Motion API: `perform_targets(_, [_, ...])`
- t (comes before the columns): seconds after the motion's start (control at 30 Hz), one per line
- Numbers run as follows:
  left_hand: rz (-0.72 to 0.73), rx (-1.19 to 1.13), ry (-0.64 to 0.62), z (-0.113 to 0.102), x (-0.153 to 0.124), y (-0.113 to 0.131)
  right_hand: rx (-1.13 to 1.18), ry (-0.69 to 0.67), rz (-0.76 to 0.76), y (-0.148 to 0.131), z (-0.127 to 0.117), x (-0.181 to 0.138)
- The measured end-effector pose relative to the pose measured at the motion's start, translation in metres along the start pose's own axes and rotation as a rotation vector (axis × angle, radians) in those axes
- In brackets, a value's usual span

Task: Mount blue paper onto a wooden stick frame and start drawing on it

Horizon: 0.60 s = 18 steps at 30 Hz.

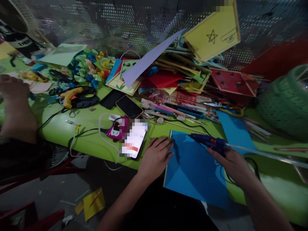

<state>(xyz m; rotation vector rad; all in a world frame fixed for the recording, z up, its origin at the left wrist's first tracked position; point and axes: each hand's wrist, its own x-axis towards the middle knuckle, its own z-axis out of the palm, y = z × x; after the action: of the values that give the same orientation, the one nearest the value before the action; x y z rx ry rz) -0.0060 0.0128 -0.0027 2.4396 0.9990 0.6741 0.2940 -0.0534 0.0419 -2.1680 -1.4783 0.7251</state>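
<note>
Currently, the blue sheet (192, 173) lies at the near edge of the green table (57, 118), its lower part overhanging. One thin strip (165, 178) runs along its left edge; the top and bottom edges show none. Shadow appears to hide any glue line, so adhesive on the sheet cannot be confirmed. The left hand (156, 154) rests over the strip, fingers extended, grasping nothing visible. The right hand (232, 160) is closed around the glue gun (211, 142), nozzle near the top edge. Beyond the sheet lie pens (180, 110); farther back, a yellow panel (211, 40) carries edge strips.
</note>
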Motion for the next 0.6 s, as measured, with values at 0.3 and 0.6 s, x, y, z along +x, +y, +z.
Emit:
perform_targets(0.3, [0.005, 0.001, 0.006, 0.002, -0.001, 0.0, -0.021, -0.004, -0.008, -0.014, 0.002, 0.003])
perform_targets(0.6, [0.004, 0.006, 0.001, 0.0, 0.001, 0.001, -0.043, 0.024, 0.017, -0.003, -0.003, -0.001])
